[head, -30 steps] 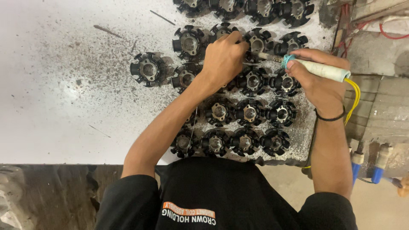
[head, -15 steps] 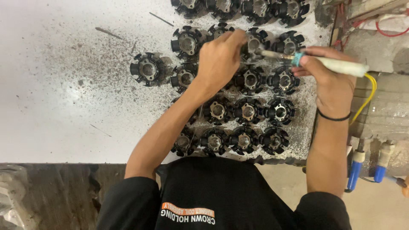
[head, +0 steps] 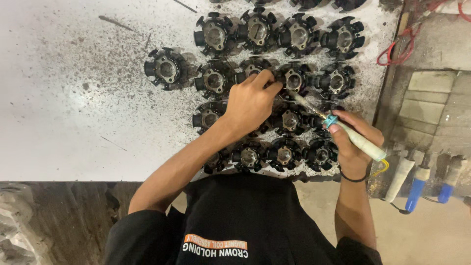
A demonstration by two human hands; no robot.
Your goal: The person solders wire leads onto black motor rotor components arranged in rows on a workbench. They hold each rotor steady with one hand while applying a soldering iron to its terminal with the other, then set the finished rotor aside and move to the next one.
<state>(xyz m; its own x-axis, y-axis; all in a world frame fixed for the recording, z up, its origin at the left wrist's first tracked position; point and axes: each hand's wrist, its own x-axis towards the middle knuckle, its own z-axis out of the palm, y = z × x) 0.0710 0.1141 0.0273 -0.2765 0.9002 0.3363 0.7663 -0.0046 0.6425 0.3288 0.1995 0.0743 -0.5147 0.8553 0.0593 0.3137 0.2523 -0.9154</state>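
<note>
Nearest to you, your right hand (head: 354,142) was closed around a soldering iron (head: 343,131) with a pale handle and a blue collar, near the front edge of the desk (head: 73,122). A dark band sat on that wrist. The iron pointed up and to the left, and its thin metal tip reached toward a black coil part (head: 293,80) in the second row from the far side. Whether the tip touched it, you could not tell.

A little farther, your left hand (head: 251,104) lay over the middle of the group of parts, with fingers bent and the fingertips pinched close to the same coil part, just beside the tip of the iron. What the fingers pinched was too small to see.

Around both hands, many black round coil parts (head: 248,157) with metal centres stood in rows on the white desk, close together. One part (head: 164,68) stood a little apart on the left. The desk surface was full of dark specks. Far right, a red wire (head: 392,54) curled beside the desk edge.
</note>
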